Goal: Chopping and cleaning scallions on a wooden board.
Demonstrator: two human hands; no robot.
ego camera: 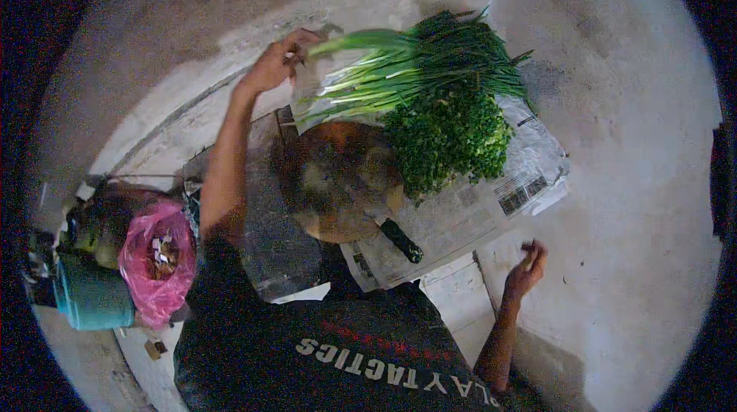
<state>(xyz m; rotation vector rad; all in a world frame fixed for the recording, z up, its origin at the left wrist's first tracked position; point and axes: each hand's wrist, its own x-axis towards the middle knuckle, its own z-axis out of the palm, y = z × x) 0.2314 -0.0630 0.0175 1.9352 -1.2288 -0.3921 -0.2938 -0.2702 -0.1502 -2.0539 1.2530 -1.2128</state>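
My left hand [276,63] is at the pale stem ends of a heap of long green scallions [380,78]. The nearest stems are blurred, and I cannot tell whether its fingers grip any. A pile of chopped greens [455,141] lies against the heap, to the right of a round wooden chopping board [322,227]. A knife rests at the board's near edge, its dark handle [401,240] projecting over newspaper [449,222]. Off to the right, beyond the newspaper, my right hand [528,271] is raised with loosely bent fingers and nothing visible in it.
On the left stands an open pink plastic bag [138,262] with small scraps inside. Beside it is a teal item [95,297]. Clear plastic [535,141] lies under the greens at the right. A dark flat surface [270,256] adjoins the board, and concrete floor [622,181] surrounds everything.
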